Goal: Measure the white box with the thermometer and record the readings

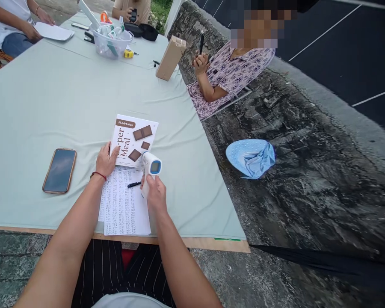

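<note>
In the head view, the left hand (106, 161) grips the white package (137, 139), covering part of its lettering, over illegible printed sheets (123, 209), and the right hand (155, 192) grips the handheld thermometer (150, 159), its handle mostly hidden.

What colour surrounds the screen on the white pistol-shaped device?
Blue surrounds the screen, shown in the head view.

With forearms (71, 220) extended, left hand (106, 160) and right hand (156, 193) grip.
</note>
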